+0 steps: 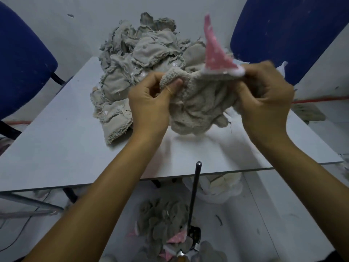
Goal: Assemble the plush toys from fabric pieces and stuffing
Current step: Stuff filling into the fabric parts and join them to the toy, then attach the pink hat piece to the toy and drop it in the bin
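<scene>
Both hands hold the skin (198, 106) up over the counter (62, 148): left grip (151, 103) pinching its 10 o'clock edge, right grip (264, 95) clamped by the pink ear (213, 53), which points to 12.

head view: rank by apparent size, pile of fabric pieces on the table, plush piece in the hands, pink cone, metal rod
1. pile of fabric pieces
2. plush piece, held by the left hand and right hand; nearer the camera, so its margin is unsure
3. pink cone and metal rod: similar, not ranked
</scene>
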Available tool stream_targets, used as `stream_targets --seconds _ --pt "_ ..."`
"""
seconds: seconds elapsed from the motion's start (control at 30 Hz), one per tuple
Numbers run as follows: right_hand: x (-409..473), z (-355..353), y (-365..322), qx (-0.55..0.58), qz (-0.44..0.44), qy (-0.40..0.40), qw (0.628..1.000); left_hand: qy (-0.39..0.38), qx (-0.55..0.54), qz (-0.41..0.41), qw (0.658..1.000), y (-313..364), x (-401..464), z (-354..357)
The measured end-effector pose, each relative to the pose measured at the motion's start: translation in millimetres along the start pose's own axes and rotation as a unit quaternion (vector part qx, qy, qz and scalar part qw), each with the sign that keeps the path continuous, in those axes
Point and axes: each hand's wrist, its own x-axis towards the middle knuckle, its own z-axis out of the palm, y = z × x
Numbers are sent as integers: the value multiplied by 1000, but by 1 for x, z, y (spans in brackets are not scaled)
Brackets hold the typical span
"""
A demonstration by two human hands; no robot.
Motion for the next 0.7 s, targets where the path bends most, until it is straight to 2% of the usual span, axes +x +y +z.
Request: stream_targets --seconds 0.07,0.13,0.23,0.37,0.43,0.5,0.57,0.63,0.7 --pt "0 1 1 -20 0 -41 999 -1 6 5 1000 0 0 -2" --pt "-3 3 0 6 59 -86 995 -15 14 -18 1000 -1 -2 -3" --pt "-4 4 -4 59 81 -79 992 -74 46 -37 995 0 -2 -7" --pt "6 0 -14 230 114 -98 961 -123 -116 -145 975 10 6 -16" --pt "7 2 -15 298 164 -113 934 -127 -145 -171 966 10 8 -20" --pt "6 8 -12 294 238 -114 919 -119 -94 -159 976 4 10 -24" --pt "1 15 -4 228 281 -131 923 -110 4 -157 981 -7 9 -28" --pt "-8 22 6 153 286 -177 929 -127 113 -131 977 -19 4 -31" --pt "-15 30 13 92 266 -226 933 -184 233 -77 952 -30 -1 -32"
